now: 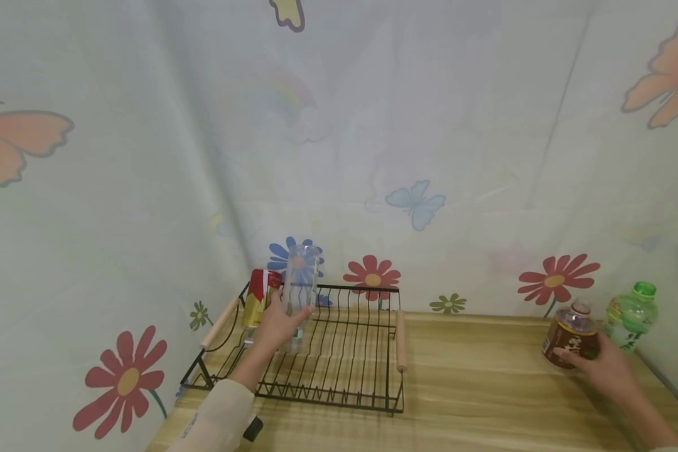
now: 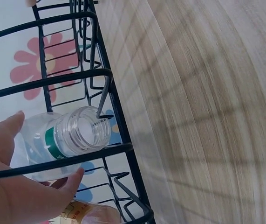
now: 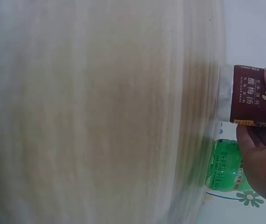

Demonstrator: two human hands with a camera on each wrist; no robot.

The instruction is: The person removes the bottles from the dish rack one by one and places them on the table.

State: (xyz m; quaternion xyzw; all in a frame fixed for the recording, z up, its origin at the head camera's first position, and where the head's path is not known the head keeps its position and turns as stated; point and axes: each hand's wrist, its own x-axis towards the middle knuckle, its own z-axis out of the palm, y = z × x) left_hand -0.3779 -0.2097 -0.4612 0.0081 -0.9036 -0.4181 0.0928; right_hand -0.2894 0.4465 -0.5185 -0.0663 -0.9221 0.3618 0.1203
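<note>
My left hand (image 1: pixel 279 323) grips a clear plastic bottle (image 1: pixel 302 276), which stands mouth down among the wires of a black dish rack (image 1: pixel 367 409). In the left wrist view, the open neck of that clear bottle (image 2: pixel 79 133) points down between the wires, with thumb and fingers on either side of the body. Just left of it, a bottle with a red and yellow label (image 1: pixel 254 304) leans in the rack. On the right side of the table, my right hand (image 1: pixel 607 364) holds a plum juice bottle (image 3: pixel 249 95) with a dark maroon label, upright at the tabletop.
A green bottle (image 1: pixel 635 314) stands behind the right hand near the table's right edge. The rack has wooden handles (image 1: pixel 402 339) on both ends. A printed curtain (image 1: pixel 457 157) hangs behind the wooden table (image 1: pixel 474 395).
</note>
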